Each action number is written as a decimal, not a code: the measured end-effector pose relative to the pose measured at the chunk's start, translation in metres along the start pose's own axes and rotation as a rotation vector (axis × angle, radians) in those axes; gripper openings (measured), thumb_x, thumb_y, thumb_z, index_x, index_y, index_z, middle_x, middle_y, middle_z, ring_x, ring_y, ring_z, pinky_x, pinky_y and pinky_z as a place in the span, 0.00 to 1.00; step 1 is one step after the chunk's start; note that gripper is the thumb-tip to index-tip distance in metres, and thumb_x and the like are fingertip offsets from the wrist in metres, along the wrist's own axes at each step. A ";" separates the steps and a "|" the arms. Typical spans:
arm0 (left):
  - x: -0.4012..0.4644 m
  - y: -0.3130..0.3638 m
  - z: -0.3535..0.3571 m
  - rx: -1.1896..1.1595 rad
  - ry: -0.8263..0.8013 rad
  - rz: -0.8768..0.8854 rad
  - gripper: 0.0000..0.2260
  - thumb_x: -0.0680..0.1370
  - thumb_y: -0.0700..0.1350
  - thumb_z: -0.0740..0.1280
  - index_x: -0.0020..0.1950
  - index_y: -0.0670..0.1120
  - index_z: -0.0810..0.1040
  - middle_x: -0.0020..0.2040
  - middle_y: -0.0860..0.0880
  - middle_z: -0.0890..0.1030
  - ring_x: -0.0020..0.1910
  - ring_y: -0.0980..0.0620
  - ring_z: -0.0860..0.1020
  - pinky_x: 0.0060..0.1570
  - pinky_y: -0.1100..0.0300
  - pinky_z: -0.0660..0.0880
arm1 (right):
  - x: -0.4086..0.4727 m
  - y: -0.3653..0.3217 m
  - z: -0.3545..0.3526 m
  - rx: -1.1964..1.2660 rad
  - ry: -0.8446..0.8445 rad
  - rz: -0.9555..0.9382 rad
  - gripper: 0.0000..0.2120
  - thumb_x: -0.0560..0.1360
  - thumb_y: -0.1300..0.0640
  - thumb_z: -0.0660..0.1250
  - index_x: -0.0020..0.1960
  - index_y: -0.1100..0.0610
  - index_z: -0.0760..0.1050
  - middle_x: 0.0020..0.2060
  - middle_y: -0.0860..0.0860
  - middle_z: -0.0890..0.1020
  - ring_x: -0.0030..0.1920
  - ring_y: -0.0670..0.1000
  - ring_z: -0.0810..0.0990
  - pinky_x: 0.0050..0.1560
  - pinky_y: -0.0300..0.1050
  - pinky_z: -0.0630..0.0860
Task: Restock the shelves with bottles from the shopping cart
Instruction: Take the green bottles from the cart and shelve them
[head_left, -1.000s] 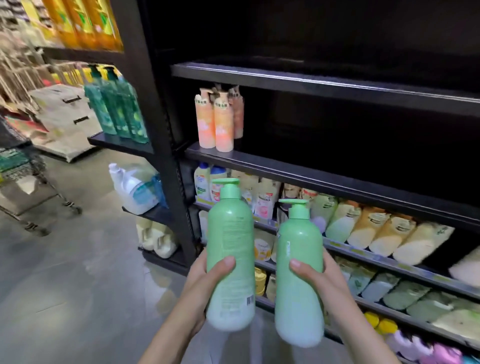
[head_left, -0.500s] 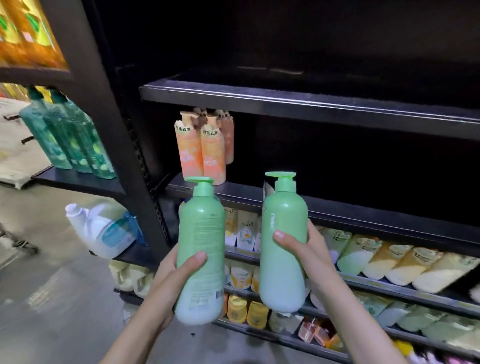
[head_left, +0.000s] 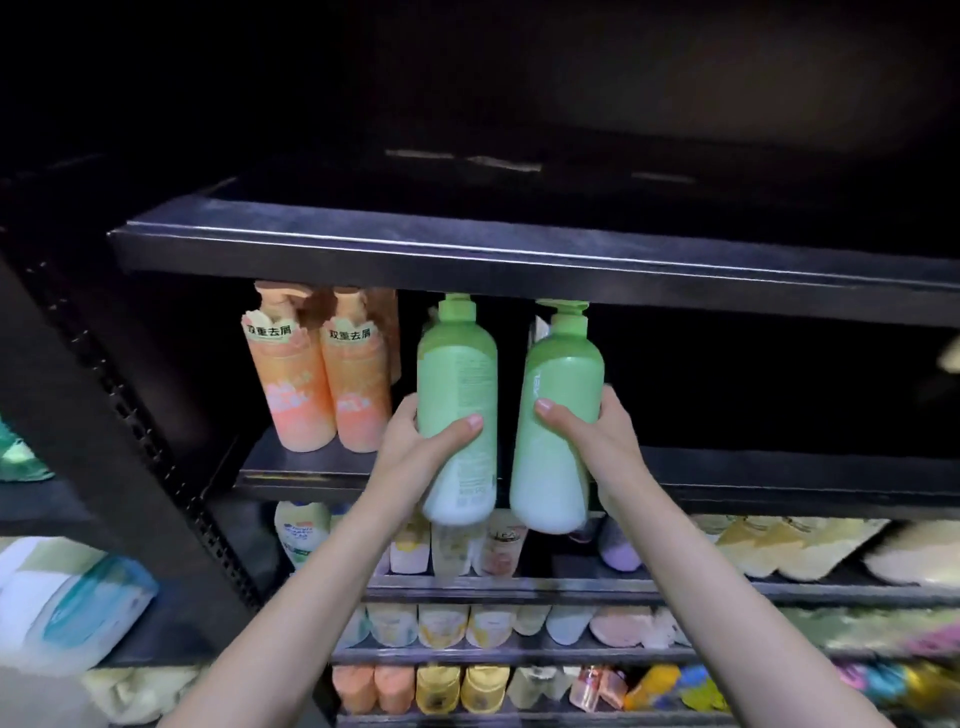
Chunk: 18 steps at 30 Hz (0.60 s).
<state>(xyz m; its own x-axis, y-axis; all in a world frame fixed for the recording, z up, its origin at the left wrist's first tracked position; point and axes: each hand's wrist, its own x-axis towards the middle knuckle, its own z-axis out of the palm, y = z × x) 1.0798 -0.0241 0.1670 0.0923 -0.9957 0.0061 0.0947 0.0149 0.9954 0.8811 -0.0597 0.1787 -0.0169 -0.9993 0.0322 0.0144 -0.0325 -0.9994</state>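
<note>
Left hand (head_left: 415, 441) grips one green bottle (head_left: 457, 410); right hand (head_left: 597, 441) grips a second green bottle (head_left: 558, 421). Both are upright, unplaced, bases level with the shelf (head_left: 311, 475) edge (orange bottles (head_left: 324, 384) stand left of the grips). Placement remains; cart not visible.

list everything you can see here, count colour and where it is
green pump bottles: 2, green fading to white at the base, one in each hand, raised in front of the shelf beside the orange ones
orange pump bottles: at least 2, orange and pink, standing at the left of the dark shelf
upper shelf: 1, black, above the bottles, top dark and hard to see
lower-shelf products: many, yellow, white, orange, pink, on the rows below; blurred
white and blue jug: 1, lying at the lower left
left hand: grips the left green bottle
right hand: grips the right green bottle
</note>
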 end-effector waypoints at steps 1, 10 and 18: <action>0.011 -0.001 0.001 0.020 0.020 0.012 0.22 0.67 0.46 0.77 0.58 0.46 0.74 0.51 0.48 0.83 0.47 0.53 0.83 0.42 0.59 0.80 | 0.009 0.001 0.001 -0.009 0.018 -0.011 0.25 0.60 0.52 0.79 0.54 0.50 0.74 0.46 0.48 0.84 0.40 0.43 0.85 0.32 0.35 0.77; 0.069 -0.020 0.012 0.071 0.111 0.024 0.27 0.66 0.40 0.78 0.63 0.40 0.73 0.51 0.44 0.83 0.49 0.49 0.83 0.46 0.60 0.79 | 0.058 0.015 0.008 -0.023 0.127 -0.084 0.38 0.53 0.55 0.80 0.59 0.47 0.69 0.47 0.49 0.83 0.44 0.47 0.85 0.38 0.40 0.80; 0.082 -0.031 0.007 0.127 0.070 0.143 0.38 0.60 0.47 0.77 0.65 0.50 0.63 0.55 0.51 0.80 0.53 0.58 0.80 0.52 0.65 0.76 | 0.070 0.029 0.006 0.006 0.079 -0.155 0.42 0.51 0.53 0.82 0.62 0.46 0.69 0.48 0.46 0.85 0.48 0.48 0.84 0.42 0.40 0.80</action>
<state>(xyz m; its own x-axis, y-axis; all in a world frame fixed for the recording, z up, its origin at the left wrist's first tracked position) 1.0771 -0.1068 0.1370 0.1646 -0.9754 0.1464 -0.0502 0.1399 0.9889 0.8866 -0.1310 0.1520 -0.0981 -0.9780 0.1842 0.0119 -0.1862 -0.9824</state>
